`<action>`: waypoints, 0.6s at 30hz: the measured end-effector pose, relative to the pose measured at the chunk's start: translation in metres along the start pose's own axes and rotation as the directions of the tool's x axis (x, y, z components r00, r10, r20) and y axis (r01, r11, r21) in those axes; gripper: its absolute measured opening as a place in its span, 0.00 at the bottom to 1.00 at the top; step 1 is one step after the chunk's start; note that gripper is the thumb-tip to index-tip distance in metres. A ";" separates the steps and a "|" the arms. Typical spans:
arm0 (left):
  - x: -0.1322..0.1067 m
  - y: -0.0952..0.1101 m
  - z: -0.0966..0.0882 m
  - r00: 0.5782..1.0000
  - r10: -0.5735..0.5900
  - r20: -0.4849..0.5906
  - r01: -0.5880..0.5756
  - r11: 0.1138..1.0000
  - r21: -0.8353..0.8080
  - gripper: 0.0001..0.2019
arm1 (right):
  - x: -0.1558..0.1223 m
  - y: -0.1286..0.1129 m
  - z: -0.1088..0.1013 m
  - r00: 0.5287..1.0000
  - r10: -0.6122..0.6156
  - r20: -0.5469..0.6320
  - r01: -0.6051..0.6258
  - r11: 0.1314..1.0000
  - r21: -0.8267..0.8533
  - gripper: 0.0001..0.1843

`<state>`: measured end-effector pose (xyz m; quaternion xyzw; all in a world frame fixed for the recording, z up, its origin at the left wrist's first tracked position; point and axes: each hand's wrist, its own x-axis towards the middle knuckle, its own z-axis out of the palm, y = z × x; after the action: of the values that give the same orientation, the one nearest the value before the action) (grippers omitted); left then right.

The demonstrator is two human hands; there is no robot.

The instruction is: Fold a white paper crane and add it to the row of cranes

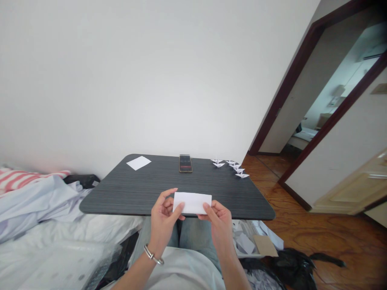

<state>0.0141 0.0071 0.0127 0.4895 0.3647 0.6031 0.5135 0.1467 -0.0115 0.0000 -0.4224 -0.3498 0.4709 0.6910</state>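
Observation:
Both hands hold a folded white paper (193, 201) over the near edge of a dark grey table (136, 193). My left hand (163, 219) pinches its left end with thumb and fingers; a metal bracelet sits on that wrist. My right hand (219, 221) pinches the lower right corner. The paper is a flat rectangle, level and facing me.
On the table lie a white sheet (138, 162) at the far left, a phone (185, 163) at the far middle, and several folded paper cranes (232, 166) at the far right. Bedding (36, 209) lies left; a box of paper scraps (250, 241) and a black bag (290, 262) sit on the wooden floor right.

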 end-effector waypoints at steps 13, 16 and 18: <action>0.004 -0.001 -0.002 1.000 -0.003 -0.004 0.003 1.000 0.029 0.22 | 0.004 0.000 -0.004 0.995 0.029 0.095 -0.012 0.985 -0.170 0.18; 0.005 -0.001 -0.002 1.000 -0.010 0.001 0.010 0.999 0.047 0.22 | 0.004 0.001 -0.005 0.995 0.012 0.104 0.006 0.985 -0.175 0.18; 0.006 -0.001 -0.002 1.000 -0.012 0.005 0.012 0.998 0.055 0.22 | 0.005 0.003 -0.005 0.994 0.010 0.109 0.010 0.984 -0.176 0.18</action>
<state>0.0122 0.0132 0.0126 0.5030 0.3826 0.5885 0.5043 0.1518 -0.0075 -0.0041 -0.4553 -0.4276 0.4605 0.6307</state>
